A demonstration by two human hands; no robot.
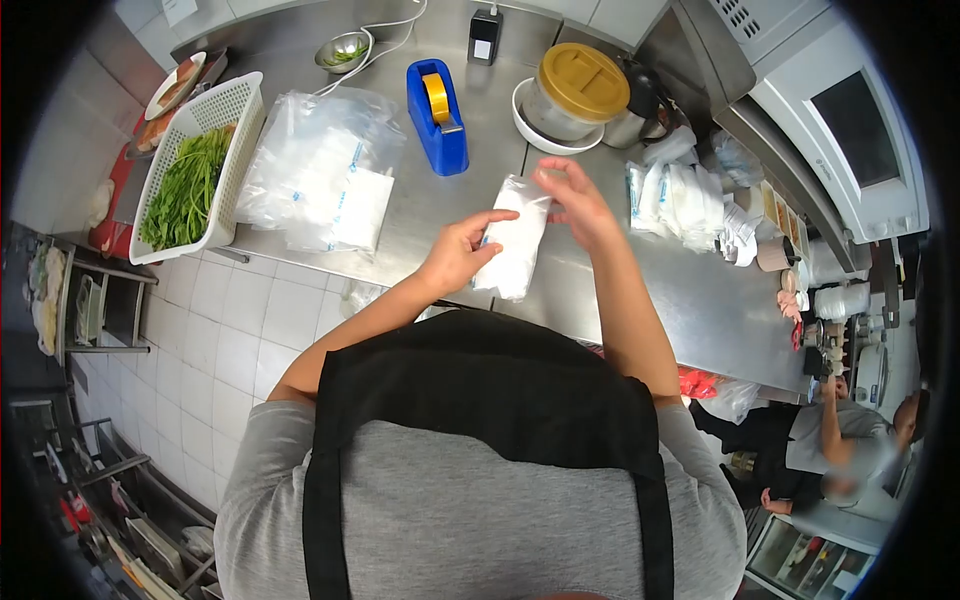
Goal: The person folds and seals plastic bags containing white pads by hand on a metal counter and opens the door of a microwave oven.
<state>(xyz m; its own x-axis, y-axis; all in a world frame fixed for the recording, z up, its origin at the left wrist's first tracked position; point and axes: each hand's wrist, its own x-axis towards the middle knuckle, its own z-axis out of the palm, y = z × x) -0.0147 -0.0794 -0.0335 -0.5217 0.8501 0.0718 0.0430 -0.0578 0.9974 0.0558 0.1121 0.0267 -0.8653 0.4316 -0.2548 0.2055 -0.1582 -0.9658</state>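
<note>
A white packet in clear plastic (522, 225) is held upright over the counter's front edge. My left hand (462, 252) grips its left side, with the thumb and fingers closed on it. Beside the packet's upper right corner is my right hand (578, 205), fingers curved and apart. Whether a fingertip touches the plastic I cannot tell. A blue tape dispenser (440, 140) with a yellow roll stands beyond the packet. To the left lie clear plastic bags (290, 170) with a white packet (362, 210) on top. Several similar wrapped packets (680, 200) are piled on the right.
A white basket (252, 115) of green vegetables (190, 185) sits at the counter's left end. At the back are a metal bowl (343, 52), a black device (484, 38) and a yellow-lidded container (578, 95). A microwave (850, 130) is at right; another person (840, 435) stands farther off.
</note>
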